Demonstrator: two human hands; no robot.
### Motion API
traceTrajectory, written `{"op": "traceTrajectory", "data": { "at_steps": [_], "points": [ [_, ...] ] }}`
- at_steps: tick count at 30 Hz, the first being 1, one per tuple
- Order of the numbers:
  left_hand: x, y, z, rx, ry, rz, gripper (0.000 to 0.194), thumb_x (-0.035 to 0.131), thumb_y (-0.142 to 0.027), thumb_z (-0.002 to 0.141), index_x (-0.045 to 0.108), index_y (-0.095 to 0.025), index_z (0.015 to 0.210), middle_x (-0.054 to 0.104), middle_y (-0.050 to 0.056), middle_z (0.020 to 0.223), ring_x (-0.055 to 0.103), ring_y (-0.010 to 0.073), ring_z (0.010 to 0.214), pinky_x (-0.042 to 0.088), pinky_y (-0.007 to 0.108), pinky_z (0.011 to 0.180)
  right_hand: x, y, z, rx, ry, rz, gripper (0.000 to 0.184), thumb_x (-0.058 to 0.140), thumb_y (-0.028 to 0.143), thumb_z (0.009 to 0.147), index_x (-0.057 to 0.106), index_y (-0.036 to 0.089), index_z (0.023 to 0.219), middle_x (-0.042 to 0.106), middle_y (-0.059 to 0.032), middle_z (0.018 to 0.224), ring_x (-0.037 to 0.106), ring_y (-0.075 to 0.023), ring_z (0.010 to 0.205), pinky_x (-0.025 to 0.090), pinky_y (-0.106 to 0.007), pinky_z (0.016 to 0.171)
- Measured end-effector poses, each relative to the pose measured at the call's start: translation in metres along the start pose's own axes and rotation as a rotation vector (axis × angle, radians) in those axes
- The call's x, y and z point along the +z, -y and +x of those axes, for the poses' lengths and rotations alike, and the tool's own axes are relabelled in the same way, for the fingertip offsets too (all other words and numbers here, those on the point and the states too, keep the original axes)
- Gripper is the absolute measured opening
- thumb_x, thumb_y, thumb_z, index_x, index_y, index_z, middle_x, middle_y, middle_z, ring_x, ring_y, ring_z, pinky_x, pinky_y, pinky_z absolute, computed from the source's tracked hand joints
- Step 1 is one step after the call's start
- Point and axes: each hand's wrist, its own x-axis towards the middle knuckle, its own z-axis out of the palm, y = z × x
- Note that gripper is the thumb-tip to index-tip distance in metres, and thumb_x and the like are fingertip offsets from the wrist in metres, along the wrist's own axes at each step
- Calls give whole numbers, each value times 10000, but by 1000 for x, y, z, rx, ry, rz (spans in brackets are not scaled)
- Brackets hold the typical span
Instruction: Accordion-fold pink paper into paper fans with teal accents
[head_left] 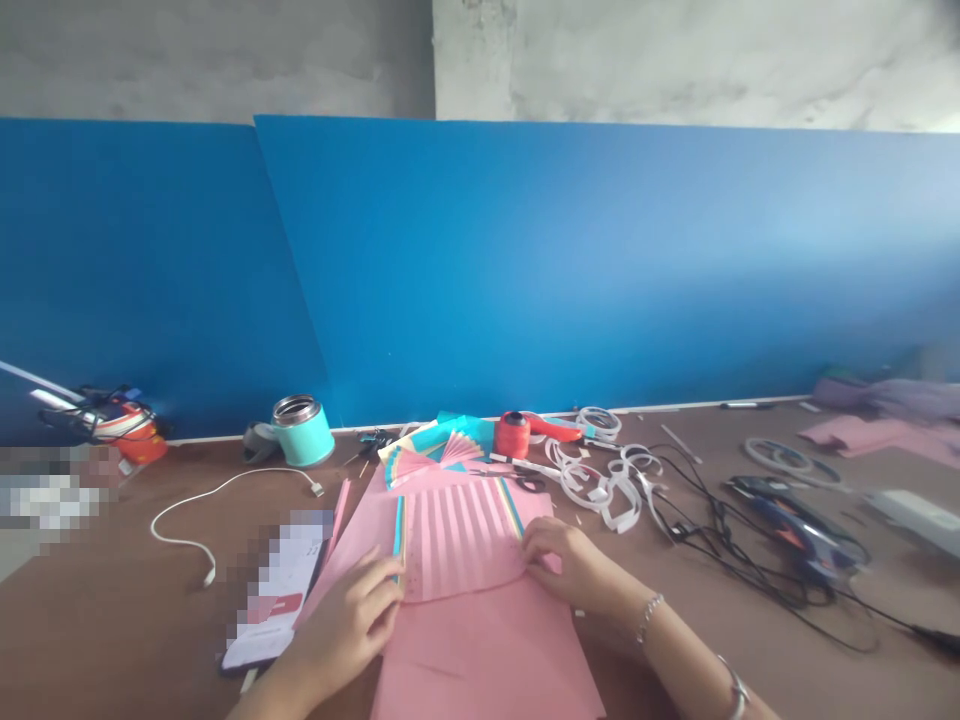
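Lying at the lower centre of the frame, midway between the left hand (pixel 364 605) and the right hand (pixel 564 562), the pleated pink sheet (pixel 466 540) is pinched at its near left corner and lower right edge by nearly closed fingers, its folds running up the frame. Its far edge is crowded by scissors (pixel 531 484) and a paper fan (pixel 454 453); farther left, a phone (pixel 277 585) is seen on the desk (pixel 112 640).
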Motion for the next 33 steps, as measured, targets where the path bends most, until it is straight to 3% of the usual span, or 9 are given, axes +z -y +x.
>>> {"op": "traceTrajectory", "data": {
  "at_steps": [6,13,18,22,28,33],
  "points": [
    [1,-6,7,-9,-3,0,225,413,-63,810,575,-219,822,673,20,904,646,171,877,478,429,989,-2,6,-2,-7,45,-94,247,495,8,632,572,203,764,584,-34,860,564,-173,824,478,-293,746],
    [7,-1,7,32,-48,9,188,454,-122,872,609,-225,847,680,8,941,655,157,858,457,422,1022,-3,7,-3,-16,24,-145,231,448,3,638,533,198,726,572,-36,815,543,-176,781,456,-288,702],
    [12,-1,7,48,-51,-2,216,443,-101,880,619,-225,904,674,2,926,649,143,841,421,447,1049,-7,12,-4,38,75,-277,352,461,33,576,564,205,866,567,-42,882,521,-193,811,431,-302,715],
    [10,-1,8,48,-41,-16,220,449,-94,871,622,-228,897,666,7,916,636,149,873,388,472,1064,-3,12,-3,-24,93,-392,320,455,32,580,578,209,817,575,-35,838,496,-191,779,385,-299,677],
    [9,-1,9,-37,-55,-70,198,438,-149,899,606,-229,830,666,8,873,632,163,861,433,441,1015,2,8,-1,-38,32,-366,258,429,36,613,557,200,766,581,-41,797,498,-191,760,393,-302,674],
    [8,-4,12,-97,-49,-113,205,408,-180,919,574,-227,810,657,6,851,628,166,815,449,440,989,-1,14,-1,-51,71,-372,373,477,59,612,592,202,936,591,-55,887,509,-209,821,412,-329,718]
  ]
}}
